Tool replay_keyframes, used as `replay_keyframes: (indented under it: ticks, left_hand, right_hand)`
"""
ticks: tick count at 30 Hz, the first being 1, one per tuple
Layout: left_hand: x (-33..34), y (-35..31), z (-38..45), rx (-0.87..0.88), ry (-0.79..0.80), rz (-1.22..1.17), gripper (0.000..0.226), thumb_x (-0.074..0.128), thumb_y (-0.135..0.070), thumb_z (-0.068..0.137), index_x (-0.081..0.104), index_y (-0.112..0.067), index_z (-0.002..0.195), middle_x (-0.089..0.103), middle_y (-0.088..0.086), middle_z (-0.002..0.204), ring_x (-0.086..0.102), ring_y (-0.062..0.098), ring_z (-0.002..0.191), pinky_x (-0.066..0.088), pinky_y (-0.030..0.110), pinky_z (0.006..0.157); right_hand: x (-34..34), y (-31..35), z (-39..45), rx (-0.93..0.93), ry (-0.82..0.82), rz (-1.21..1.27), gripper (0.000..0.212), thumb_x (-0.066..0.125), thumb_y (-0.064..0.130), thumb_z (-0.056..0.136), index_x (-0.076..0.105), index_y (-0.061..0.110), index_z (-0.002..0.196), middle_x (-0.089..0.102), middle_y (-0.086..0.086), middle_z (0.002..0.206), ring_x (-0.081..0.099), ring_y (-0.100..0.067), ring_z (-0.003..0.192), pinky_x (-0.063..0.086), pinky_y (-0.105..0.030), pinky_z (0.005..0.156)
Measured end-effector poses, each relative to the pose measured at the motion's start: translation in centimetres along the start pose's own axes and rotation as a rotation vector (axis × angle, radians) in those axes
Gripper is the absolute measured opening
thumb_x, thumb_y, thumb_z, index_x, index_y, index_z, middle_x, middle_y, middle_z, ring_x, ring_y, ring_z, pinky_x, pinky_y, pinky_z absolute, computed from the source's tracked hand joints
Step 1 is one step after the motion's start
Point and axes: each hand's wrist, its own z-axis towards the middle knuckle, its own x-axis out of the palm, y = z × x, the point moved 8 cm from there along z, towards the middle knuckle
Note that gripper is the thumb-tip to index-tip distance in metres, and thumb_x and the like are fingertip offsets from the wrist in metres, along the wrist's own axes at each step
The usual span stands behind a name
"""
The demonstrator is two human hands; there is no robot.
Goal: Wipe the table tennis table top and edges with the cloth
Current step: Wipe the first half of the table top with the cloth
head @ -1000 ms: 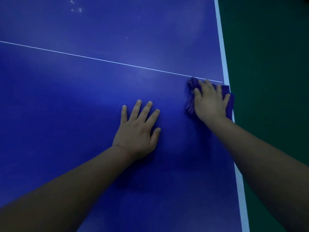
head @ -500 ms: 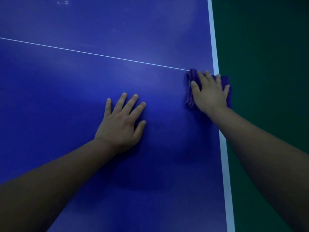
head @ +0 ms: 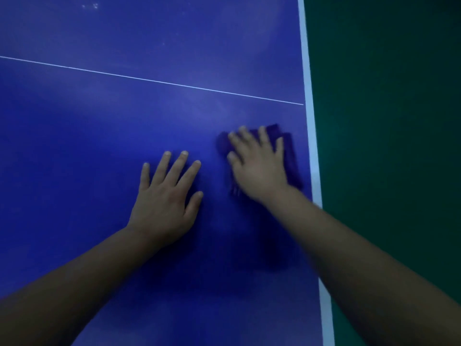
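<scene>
I see my right grip [head: 258, 168] spread flat on the purple cloth [head: 290, 158], pressing it to the blue worktop [head: 99, 146]. My left grip [head: 166, 198] lies spread just beside.

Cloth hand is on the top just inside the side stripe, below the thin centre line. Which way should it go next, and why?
Probably slide the right hand, pressing flat on the folded purple cloth, out over the white edge stripe. The cloth sits just short of that stripe, while the left hand braces flat on the blue table top.

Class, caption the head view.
Right hand presses purple cloth on blue table tennis table; left hand rests flat.
</scene>
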Motion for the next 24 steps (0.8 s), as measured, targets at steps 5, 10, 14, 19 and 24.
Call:
replay_keyframes:
  ticks: [5,10,14,19,24]
  left_hand:
    - [1.6,0.0,-4.7,0.025,0.048,0.034,0.065,0.025,-0.055,0.097,0.035,-0.024,0.153,0.024,0.004,0.163,0.012,0.030,0.152,0.013,0.063,0.118]
    - [2.0,0.2,-5.1,0.010,0.069,0.043,0.066,0.020,-0.057,0.097,0.025,-0.028,0.157,0.015,0.002,0.165,0.002,0.027,0.153,0.005,0.061,0.120]
    - [1.8,0.1,-5.2,-0.001,0.061,0.053,0.067,0.020,-0.057,0.096,0.027,-0.027,0.156,0.018,0.002,0.165,0.006,0.028,0.153,0.006,0.060,0.119]
    - [1.8,0.3,-5.3,0.001,0.056,0.043,0.067,0.021,-0.058,0.096,0.028,-0.027,0.155,0.019,0.002,0.165,0.006,0.027,0.153,0.006,0.060,0.120]
    - [1.6,0.1,-5.3,-0.010,0.055,0.043,0.071,0.013,-0.059,0.094,0.025,-0.028,0.156,0.015,0.001,0.166,0.003,0.027,0.153,0.003,0.058,0.120]
  right_hand:
    - [0.5,-3.4,-9.3,-0.085,0.045,-0.029,0.059,0.026,0.057,0.097,0.038,0.037,0.150,0.030,0.012,0.161,0.020,-0.028,0.151,0.008,-0.061,0.118]
    - [-0.7,-7.8,-3.9,0.265,0.037,0.013,0.056,0.025,0.054,0.102,0.021,0.039,0.156,0.011,0.015,0.166,0.000,-0.026,0.154,-0.003,-0.064,0.118]
    - [0.3,-0.3,-4.0,0.097,0.032,0.014,0.055,0.027,0.051,0.103,0.023,0.038,0.156,0.014,0.014,0.166,0.003,-0.029,0.153,-0.002,-0.065,0.118]
    - [2.1,3.0,-17.5,-0.215,0.089,-0.050,0.054,0.031,0.054,0.098,0.039,0.038,0.149,0.031,0.012,0.161,0.020,-0.028,0.151,0.012,-0.064,0.117]
    - [0.6,-3.8,-14.7,0.039,0.135,-0.039,0.059,0.022,0.059,0.099,0.027,0.040,0.154,0.015,0.015,0.165,0.004,-0.025,0.154,0.000,-0.063,0.119]
